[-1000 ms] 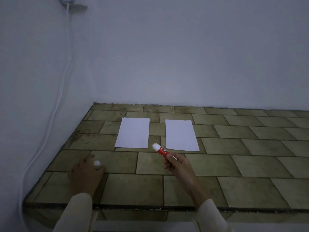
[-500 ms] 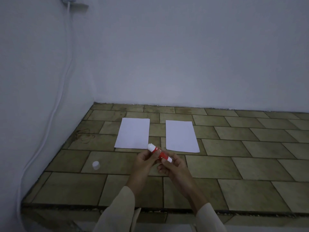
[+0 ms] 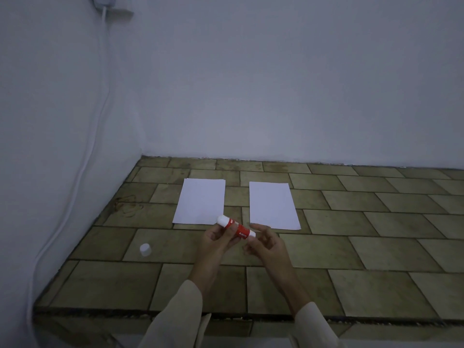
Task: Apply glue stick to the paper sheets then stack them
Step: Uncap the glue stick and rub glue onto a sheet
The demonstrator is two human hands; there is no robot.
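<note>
Two white paper sheets lie side by side on the tiled surface, the left sheet and the right sheet. Just in front of them I hold a red glue stick above the tiles, its white uncapped tip pointing up and left. My left hand grips the stick's middle from the left. My right hand has its fingertips on the stick's white base end, with the index finger lifted. The stick's white cap stands alone on a tile to the left.
The tiled surface meets white walls at the back and left. A white cable hangs down the left wall. The surface's front edge runs just ahead of my sleeves.
My left hand let go of the cap on the tiles at the left and moved right onto the glue stick. The stick shifted slightly left; both hands now hold it.
</note>
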